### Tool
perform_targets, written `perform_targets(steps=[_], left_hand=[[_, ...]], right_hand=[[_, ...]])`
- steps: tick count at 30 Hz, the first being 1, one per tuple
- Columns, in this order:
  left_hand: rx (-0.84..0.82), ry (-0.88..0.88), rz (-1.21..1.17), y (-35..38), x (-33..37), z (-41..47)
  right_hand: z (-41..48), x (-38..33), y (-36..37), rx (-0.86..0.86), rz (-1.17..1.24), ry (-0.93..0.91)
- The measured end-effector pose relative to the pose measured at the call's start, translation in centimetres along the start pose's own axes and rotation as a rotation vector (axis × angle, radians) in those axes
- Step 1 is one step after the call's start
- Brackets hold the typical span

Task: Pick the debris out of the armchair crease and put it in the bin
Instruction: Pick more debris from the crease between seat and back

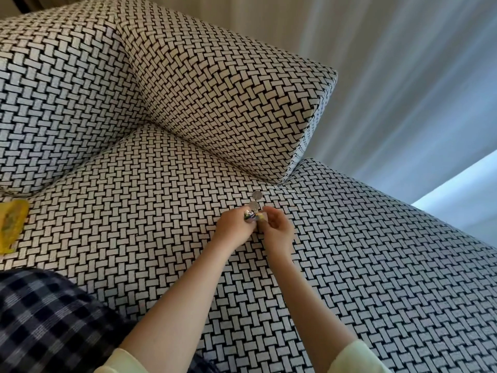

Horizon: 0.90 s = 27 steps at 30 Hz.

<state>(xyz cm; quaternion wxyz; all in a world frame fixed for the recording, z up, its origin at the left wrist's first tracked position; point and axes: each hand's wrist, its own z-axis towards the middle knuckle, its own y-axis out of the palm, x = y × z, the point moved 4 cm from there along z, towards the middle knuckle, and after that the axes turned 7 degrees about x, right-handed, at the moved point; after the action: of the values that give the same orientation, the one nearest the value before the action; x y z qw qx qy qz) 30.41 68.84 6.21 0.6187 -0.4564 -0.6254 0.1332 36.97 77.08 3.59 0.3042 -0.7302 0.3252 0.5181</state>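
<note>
Two round silver coins (256, 195) lie on the woven black-and-white armchair seat (150, 184), close to the crease under the armrest (228, 103). My left hand (235, 227) is closed on a small bundle of coloured debris (251, 215). My right hand (277, 230) is beside it, its fingers curled and touching the same bundle, just below the nearer coin. The bin is out of sight.
A yellow packet (12, 224) lies at the seat's left edge. A knee in checked trousers (48, 319) rests on the lower left. The backrest (53, 90) rises at left; pale curtains (403, 76) hang at right.
</note>
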Motion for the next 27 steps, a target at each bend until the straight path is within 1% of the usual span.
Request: perform_targets(steps=[3, 5, 7, 10, 12, 13, 16, 17, 20, 24, 25, 27], left_hand=[[-0.08, -0.126, -0.177, -0.5, -0.3, -0.1], [-0.142, -0.236, -0.442, -0.6, -0.2, -0.1], [-0.21, -0.312, -0.718, -0.7, -0.4, -0.1], [-0.25, -0.347, -0.942, -1.0, -1.1, 0.2], [-0.304, -0.371, -1.107, -0.9, -0.8, 0.2], [-0.327, -0.375, -1.151, -0.8, -0.4, 0.2], [-0.31, -0.397, -1.111, -0.5, 0.6, 0.2], [-0.275, -0.423, -1.103, -0.4, 0.6, 0.3], [-0.101, -0.558, -1.132, 0.1, -0.4, 1.3], [0.014, -0.622, -1.061, -0.1, -0.9, 1.3], [0.042, -0.632, -1.026, -0.2, -1.0, 1.3], [0.096, -0.65, -0.973, -0.3, -1.3, 1.2]], right_hand=[[-1.0, -0.5, 1.3, -0.012, 0.097, 0.016], [-1.8, -1.2, 2.3, -0.014, 0.15, 0.008], [-2.5, -2.1, 3.1, -0.031, 0.151, -0.038], [-2.5, -2.3, 3.4, -0.073, 0.066, -0.116], [-2.1, -2.1, 3.2, -0.069, 0.031, -0.118], [-1.8, -2.1, 3.0, -0.053, 0.018, -0.114], [-1.4, -2.3, 2.6, -0.009, -0.028, -0.149], [-1.2, -2.5, 2.5, -0.007, -0.065, -0.177], [-0.5, -2.4, 2.5, -0.043, -0.274, -0.259], [-0.7, -2.5, 3.4, -0.17, -0.448, -0.397], [-0.9, -2.6, 3.7, -0.216, -0.459, -0.414], [-1.4, -2.6, 4.1, -0.314, -0.42, -0.388]])
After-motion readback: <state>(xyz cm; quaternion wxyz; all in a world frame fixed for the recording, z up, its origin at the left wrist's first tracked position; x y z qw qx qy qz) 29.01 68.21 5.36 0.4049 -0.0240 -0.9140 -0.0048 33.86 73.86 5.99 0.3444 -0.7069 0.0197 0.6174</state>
